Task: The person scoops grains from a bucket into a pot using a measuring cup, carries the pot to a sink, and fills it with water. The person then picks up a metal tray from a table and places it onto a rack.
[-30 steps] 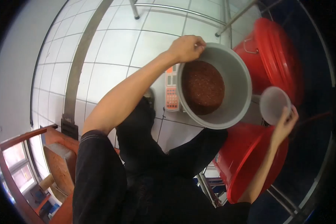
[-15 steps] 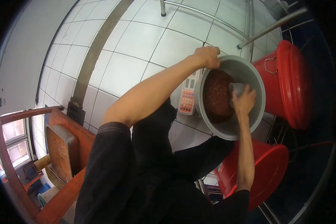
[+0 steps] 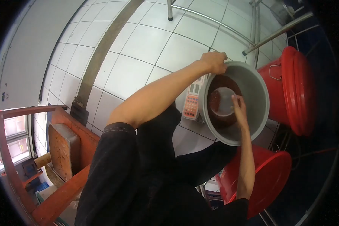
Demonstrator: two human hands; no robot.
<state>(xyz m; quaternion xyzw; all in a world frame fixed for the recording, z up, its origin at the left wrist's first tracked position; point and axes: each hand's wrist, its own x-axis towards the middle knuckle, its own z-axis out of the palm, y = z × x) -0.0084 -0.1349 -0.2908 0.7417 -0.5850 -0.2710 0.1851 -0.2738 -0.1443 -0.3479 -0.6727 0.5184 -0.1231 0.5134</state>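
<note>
A deep grey bucket (image 3: 256, 107) stands tilted on a scale (image 3: 191, 104), whose keypad shows beside it. Reddish-brown stuff (image 3: 226, 81) lies inside. My left hand (image 3: 214, 62) is closed on the bucket's rim at its upper left. Inside the bucket, my right hand (image 3: 240, 110) grips the edge of a translucent round scoop or bowl (image 3: 226, 102), which has some of the reddish-brown stuff at its left side. Part of the grip on the scoop is hidden.
Right of the bucket stands a lidded red bin (image 3: 275, 90); another red container (image 3: 269, 180) is below. Metal table legs (image 3: 214, 22) rise above. At lower left, a rectangular pan (image 3: 66, 147) rests by a red-brown wooden frame (image 3: 64, 196). White tiles (image 3: 139, 45) cover the floor.
The scoop has moved left over the reddish-brown stuff and turned so that its round opening shows, with some stuff in it. My right hand went with it. My left hand stays on the rim.
</note>
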